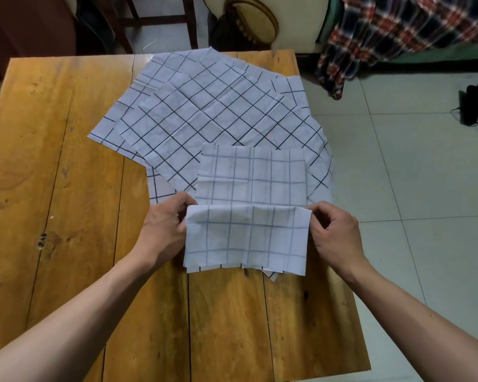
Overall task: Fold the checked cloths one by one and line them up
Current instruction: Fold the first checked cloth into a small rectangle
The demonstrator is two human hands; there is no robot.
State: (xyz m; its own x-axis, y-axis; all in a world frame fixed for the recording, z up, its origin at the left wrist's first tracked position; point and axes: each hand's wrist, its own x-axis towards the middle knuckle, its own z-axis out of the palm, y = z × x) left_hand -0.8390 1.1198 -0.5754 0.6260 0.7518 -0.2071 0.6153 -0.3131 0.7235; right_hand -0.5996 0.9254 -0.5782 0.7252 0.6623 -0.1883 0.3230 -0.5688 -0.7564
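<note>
A white cloth with a thin dark check (pixel 249 216) lies partly folded at the middle of the wooden table (pixel 75 188). Its near flap is doubled over toward me, with the fold line running across between my hands. My left hand (pixel 166 230) pinches the left end of that fold. My right hand (pixel 334 232) pinches the right end. Behind it, several unfolded checked cloths (pixel 204 106) lie spread flat and overlapping, turned at different angles, reaching the table's far edge.
The table's right edge (pixel 340 216) runs close beside my right hand, with tiled floor (pixel 411 188) beyond. A plaid blanket (pixel 398 31) hangs at the far right. Chair legs (pixel 188 20) and a round woven object (pixel 249 20) stand behind the table. A black cable device (pixel 472 106) lies on the floor.
</note>
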